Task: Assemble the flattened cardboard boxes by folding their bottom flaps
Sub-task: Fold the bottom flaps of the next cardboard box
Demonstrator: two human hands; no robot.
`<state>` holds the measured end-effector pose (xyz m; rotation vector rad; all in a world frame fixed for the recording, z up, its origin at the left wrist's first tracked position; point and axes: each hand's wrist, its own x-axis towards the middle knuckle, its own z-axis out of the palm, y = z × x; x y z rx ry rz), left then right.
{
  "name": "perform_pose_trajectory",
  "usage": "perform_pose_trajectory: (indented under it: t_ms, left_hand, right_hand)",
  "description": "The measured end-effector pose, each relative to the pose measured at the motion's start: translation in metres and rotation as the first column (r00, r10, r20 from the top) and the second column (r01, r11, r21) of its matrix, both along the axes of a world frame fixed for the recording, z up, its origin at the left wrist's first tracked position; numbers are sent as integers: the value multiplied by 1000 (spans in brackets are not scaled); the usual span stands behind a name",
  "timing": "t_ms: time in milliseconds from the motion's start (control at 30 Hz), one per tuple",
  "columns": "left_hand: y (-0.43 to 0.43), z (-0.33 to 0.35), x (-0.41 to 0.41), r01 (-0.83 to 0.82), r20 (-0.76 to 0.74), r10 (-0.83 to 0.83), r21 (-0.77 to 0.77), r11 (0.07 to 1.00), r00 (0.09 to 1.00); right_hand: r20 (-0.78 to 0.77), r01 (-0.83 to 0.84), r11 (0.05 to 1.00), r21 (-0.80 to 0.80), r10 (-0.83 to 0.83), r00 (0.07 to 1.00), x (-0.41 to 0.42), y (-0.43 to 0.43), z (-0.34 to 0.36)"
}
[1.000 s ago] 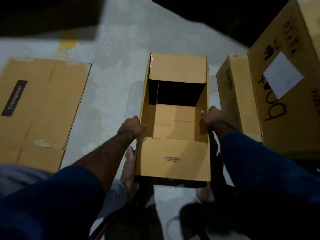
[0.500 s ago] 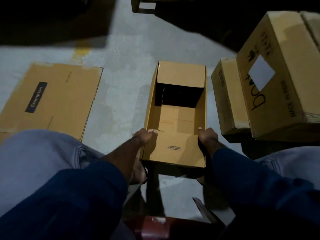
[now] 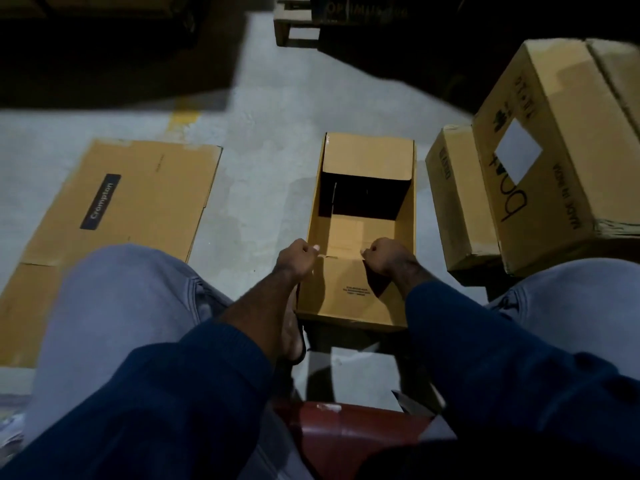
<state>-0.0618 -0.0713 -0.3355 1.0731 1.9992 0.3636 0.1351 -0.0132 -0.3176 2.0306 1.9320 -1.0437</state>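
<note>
The box lies long axis near-to-far, straight ahead; left hand and right hand, fingers curled, grip the far edge of its near flap, equally close.

A dark label reading "Crompton" in pale letters lies on the flattened cardboard sheet, well to the left of the left hand. To the right of the right hand and beyond it, the large box carries a "boAt" logo and "MADE IN INDIA", both turned sideways. Just beside that box, the print on the smaller box is too blurred to read. Just nearer than both hands, a small block of print sits on the near flap of the open box. It is too small to read.
</note>
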Motion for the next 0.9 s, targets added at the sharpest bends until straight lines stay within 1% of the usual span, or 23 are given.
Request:
perform_pose_trajectory:
  t_ms: [33,100,167,200,267,300,333,400,433,467,500,567,600,667,767,800,900]
  left_hand:
    - [0,5,0,-27,-2,27,8,1000,1000]
    - [1,18,1,-55,-27,55,-6,998,998]
    - [1,29,4,-45,-18,44,-44,998,999]
    - [-1,34,5,-9,-5,9,-70,998,1000]
    - [-5,43,8,125,5,-126,-164,979,992]
    - [-9,47,9,205,5,-210,-228,952,978]
    - [-12,51,11,292,10,-303,-294,910,953]
    - [-23,55,16,461,4,-501,-396,794,866]
    - [-30,54,19,510,-22,-569,-416,753,822]
    - [-37,50,22,541,-51,-612,-416,731,789]
    - [-42,42,23,550,-61,-623,-408,728,780]
    - [-52,28,28,542,-49,-600,-374,752,798]
    - [-55,23,30,553,-62,-611,-361,751,790]
    - [-57,13,34,603,-132,-677,-356,714,724]
    - [-61,-2,38,653,-178,-736,-360,666,653]
    - [-61,-5,39,654,-196,-738,-356,668,646]
    - [-61,-16,42,626,-252,-693,-302,719,675]
  right_hand:
    - [11,17,1000,5,-17,1000,-1,1,4]
    - [-21,44,997,-62,-46,999,-3,2,15]
    - [-99,76,972,-224,-100,990,-4,-2,29]
    - [-108,66,953,-294,-102,989,-5,-6,37]
    - [-73,-14,926,-376,-14,997,-5,-15,47]
    - [-50,-58,912,-407,41,998,-5,-20,49]
    - [-32,-94,895,-437,89,996,-6,-25,49]
    - [-6,-166,866,-471,185,983,-9,-37,42]
    - [10,-200,854,-480,233,972,-10,-44,36]
    - [32,-224,844,-487,273,961,-10,-52,29]
    - [58,-233,843,-485,297,953,-10,-58,21]
    - [108,-249,851,-463,333,937,-9,-69,6]
    - [122,-275,852,-445,362,924,-10,-72,1]
    - [106,-326,850,-414,401,910,-13,-76,-2]
    - [73,-354,868,-349,402,913,-19,-79,-10]
    - [66,-353,875,-330,394,917,-20,-81,-14]
    - [48,-364,883,-297,394,918,-24,-86,-27]
